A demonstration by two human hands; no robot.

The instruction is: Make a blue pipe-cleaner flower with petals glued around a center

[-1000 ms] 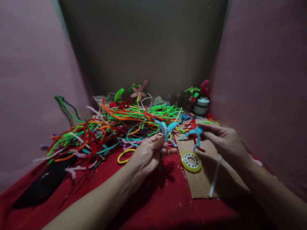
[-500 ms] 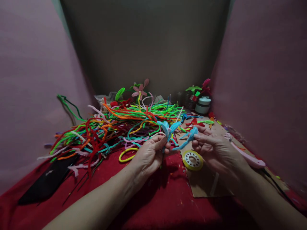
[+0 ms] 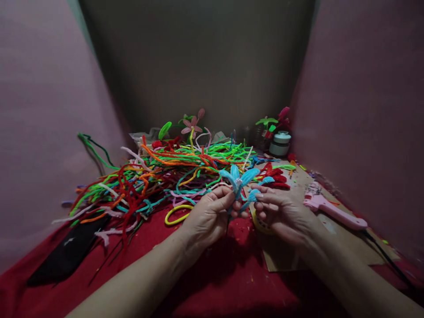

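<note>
Between thumb and fingers my left hand (image 3: 213, 212) pinches a blue pipe-cleaner flower (image 3: 239, 179) by its base, petals pointing up and outward. My right hand (image 3: 281, 210) is closed on a blue pipe-cleaner petal piece (image 3: 252, 197), held close against the flower's right side. Whether the two touch is hard to make out. Beneath my right hand, a yellow tape roll (image 3: 261, 223) is mostly covered. Red pipe-cleaner petals (image 3: 275, 176) lie just beyond it on the cardboard.
A heap of coloured pipe cleaners (image 3: 185, 161) spreads behind and left. On the cardboard (image 3: 281, 256) at right rests a pink glue gun (image 3: 338, 211) with a cord. A pale jar (image 3: 280, 143) stands at the back; a black pouch (image 3: 68, 251) lies left on the red cloth (image 3: 228, 282).
My right hand has moved left, bringing the petal piece up to the flower and covering more of the tape roll. The flower has shifted slightly right; the glue gun and red petals show more.
</note>
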